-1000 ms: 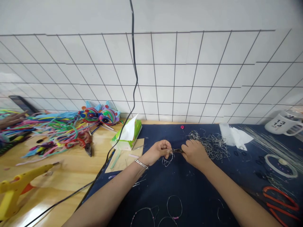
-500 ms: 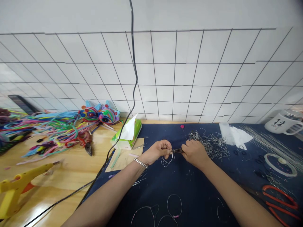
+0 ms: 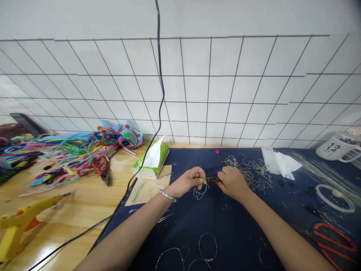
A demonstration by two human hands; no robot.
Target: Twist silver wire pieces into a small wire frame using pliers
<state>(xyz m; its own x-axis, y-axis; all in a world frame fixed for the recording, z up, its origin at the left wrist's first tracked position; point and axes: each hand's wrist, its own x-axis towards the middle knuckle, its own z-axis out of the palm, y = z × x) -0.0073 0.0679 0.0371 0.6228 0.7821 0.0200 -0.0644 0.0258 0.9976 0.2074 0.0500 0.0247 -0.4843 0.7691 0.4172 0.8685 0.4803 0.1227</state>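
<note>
My left hand (image 3: 194, 178), with a silver bangle at the wrist, pinches a thin wire loop (image 3: 199, 194) that hangs below its fingertips. My right hand (image 3: 231, 181) is closed round a pair of dark pliers (image 3: 213, 179); their jaws point left and meet the wire beside the left fingertips. The handles are hidden in the right palm. Just behind the right hand lies a tangled heap of wire pieces (image 3: 254, 174). Nearer to me, several wire rings lie on the dark blue cloth (image 3: 175, 233), one with pink beads (image 3: 209, 259).
To the left are a tissue pack (image 3: 152, 158), colourful pipe cleaners (image 3: 64, 154), red-handled pliers (image 3: 105, 175) and a yellow glue gun (image 3: 25, 220). A black cable (image 3: 160, 109) hangs down in front. On the right are orange-handled scissors (image 3: 334, 237), straight wires (image 3: 329, 177) and a white mug (image 3: 332, 146).
Both hands stay nearly in place. The plier jaws show a little more clearly between them, and the wire loop has shifted very slightly.
</note>
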